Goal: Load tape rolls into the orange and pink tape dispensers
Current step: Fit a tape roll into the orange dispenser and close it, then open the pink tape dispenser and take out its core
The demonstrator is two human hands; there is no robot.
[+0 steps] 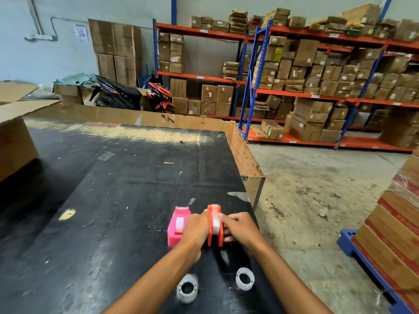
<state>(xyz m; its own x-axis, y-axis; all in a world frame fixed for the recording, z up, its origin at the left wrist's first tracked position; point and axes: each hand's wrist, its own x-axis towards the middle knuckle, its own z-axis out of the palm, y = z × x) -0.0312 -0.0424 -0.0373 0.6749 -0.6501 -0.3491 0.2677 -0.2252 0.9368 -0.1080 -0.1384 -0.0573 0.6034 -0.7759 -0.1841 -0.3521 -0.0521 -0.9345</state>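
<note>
An orange tape dispenser (215,234) stands on the black table (113,189) near its right edge, with a whitish tape roll (216,222) in its slot. My left hand (195,230) grips its left side and my right hand (240,226) its right side. To the left of it, touching my left hand, stands a pink tape dispenser (176,230) that holds a tape roll (179,223). Two loose white tape rolls lie near the table's front edge, one (187,288) under my left forearm and one (244,278) between my forearms.
A big cardboard box (13,141) sits at the table's left. A raised cardboard rim (246,155) lines the far and right edges. To the right lie concrete floor, a blue pallet (362,264) with stacked boxes, and shelving with cartons behind.
</note>
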